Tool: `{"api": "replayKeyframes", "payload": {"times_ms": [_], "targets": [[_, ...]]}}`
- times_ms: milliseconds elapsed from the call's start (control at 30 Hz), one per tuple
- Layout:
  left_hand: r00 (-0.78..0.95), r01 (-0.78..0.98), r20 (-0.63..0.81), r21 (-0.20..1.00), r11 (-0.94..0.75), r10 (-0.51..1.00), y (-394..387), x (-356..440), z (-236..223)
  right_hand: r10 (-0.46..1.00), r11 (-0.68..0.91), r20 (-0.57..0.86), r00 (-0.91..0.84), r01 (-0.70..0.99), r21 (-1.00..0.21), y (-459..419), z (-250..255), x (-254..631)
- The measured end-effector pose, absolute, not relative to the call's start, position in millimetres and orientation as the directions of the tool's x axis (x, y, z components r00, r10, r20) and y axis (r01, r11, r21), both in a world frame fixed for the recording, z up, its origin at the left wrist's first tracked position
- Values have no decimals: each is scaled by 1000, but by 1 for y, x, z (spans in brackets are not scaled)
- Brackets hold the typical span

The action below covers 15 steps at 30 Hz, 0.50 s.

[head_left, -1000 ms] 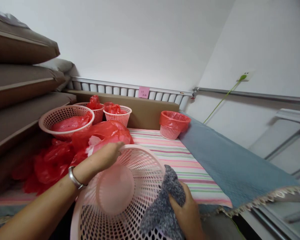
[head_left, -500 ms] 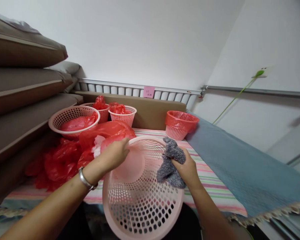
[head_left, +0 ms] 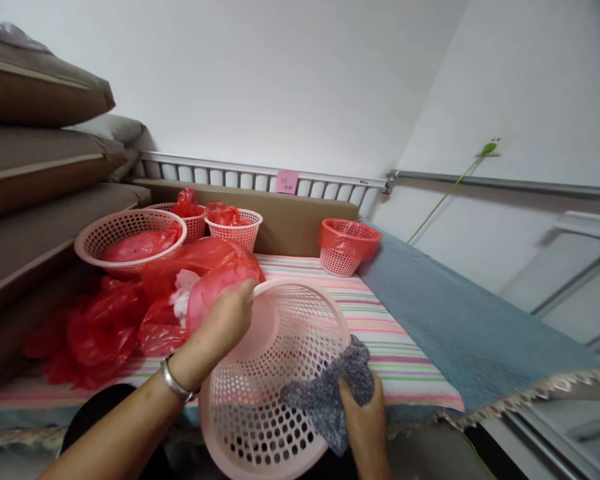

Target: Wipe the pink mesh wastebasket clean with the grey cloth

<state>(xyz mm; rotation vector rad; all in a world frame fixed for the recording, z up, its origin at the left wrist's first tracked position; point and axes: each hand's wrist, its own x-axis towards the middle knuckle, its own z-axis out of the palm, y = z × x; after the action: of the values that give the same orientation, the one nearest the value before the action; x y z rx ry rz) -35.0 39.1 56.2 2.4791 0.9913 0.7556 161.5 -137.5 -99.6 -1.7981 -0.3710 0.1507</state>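
A large pink perforated plastic basket (head_left: 260, 393) is tilted toward me over the near edge of a bed. My left hand (head_left: 225, 320), with a silver bracelet on the wrist, grips the basket's far rim with closed fingers. My right hand (head_left: 363, 417) pinches a fuzzy grey cloth (head_left: 330, 390) and presses it against the inside wall of the basket at its right side.
Red plastic bags (head_left: 130, 313) lie heaped on the striped sheet (head_left: 380, 333) to the left. Behind them stand a wide pink basket (head_left: 125, 237), two small pink baskets (head_left: 233, 230) and a red basket (head_left: 343, 245). A blue blanket (head_left: 455, 327) covers the right. Brown cushions (head_left: 35, 160) are stacked at left.
My right hand has moved the grey cloth from the basket's upper right rim down to its lower right inner wall. My left hand has kept its hold on the rim.
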Motion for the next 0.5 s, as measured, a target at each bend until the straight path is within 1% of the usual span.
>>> {"api": "replayKeyframes", "payload": {"times_ms": [67, 133, 267, 367, 433, 500], "targets": [[615, 506, 348, 514, -692, 708, 36, -38, 55, 364, -215, 87, 928, 174, -961, -142, -95, 162], [619, 488, 365, 515, -705, 695, 38, -42, 60, 440, -204, 106, 892, 214, -955, -141, -78, 170], [651, 460, 369, 503, -732, 663, 53, -53, 81, 587, -202, 169, 791, 346, -916, -129, -33, 189], [685, 456, 331, 500, -737, 649, 60, -58, 88, 704, -210, 204, 680, 474, -855, -115, -18, 192], [708, 446, 307, 505, -739, 637, 59, -58, 83, 715, -262, 211, 667, 535, -803, -107, -22, 189], [714, 440, 301, 510, -739, 632, 54, -56, 76, 687, -295, 279, 671, 609, -736, -105, -33, 187]]}}
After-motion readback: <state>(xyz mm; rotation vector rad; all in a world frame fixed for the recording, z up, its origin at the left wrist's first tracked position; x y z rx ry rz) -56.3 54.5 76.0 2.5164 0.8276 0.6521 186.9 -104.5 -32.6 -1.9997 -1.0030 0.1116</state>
